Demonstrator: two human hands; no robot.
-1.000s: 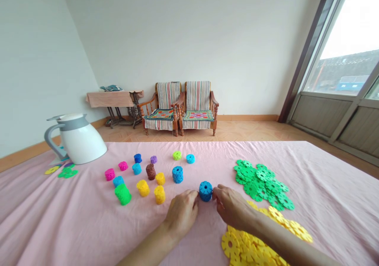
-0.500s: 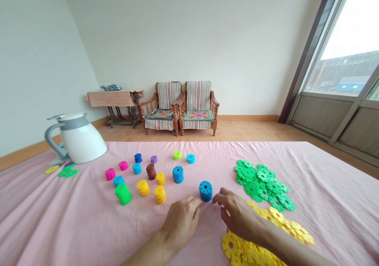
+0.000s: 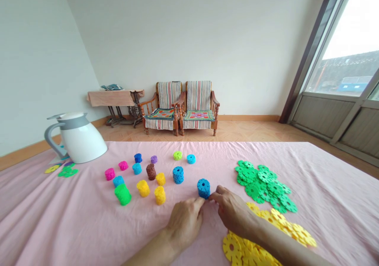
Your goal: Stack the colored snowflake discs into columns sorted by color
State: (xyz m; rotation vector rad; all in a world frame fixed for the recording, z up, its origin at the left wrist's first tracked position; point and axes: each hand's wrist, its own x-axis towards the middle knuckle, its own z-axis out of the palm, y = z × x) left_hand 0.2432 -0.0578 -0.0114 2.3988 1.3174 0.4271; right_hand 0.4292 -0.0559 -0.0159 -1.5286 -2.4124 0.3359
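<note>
A stack of blue notched plastic discs (image 3: 203, 187) stands upright in front of me on the pink tablecloth. My left hand (image 3: 186, 217) reaches to the near lower edge of this stack, its fingers bent together and partly hidden behind the knuckles. From the right, my right hand (image 3: 229, 206) has its curled fingertips against the stack's lower right side. Just beyond to the left is another blue stack (image 3: 178, 175). Under and beside my right forearm lies a loose heap of yellow discs (image 3: 254, 252). A heap of green discs (image 3: 263, 185) spreads farther right.
Short stacks dot the left side, among them a green stack (image 3: 122, 195), yellow stack (image 3: 160, 195), brown stack (image 3: 151, 172) and pink stack (image 3: 109, 174). A white jug (image 3: 83, 139) stands at the left edge. Two wooden chairs (image 3: 199, 116) are beyond the table.
The blue disc stack has shifted slightly left and toward the far side. My right hand has moved left, its fingertips closing in on the stack's base. My left hand moved slightly right.
</note>
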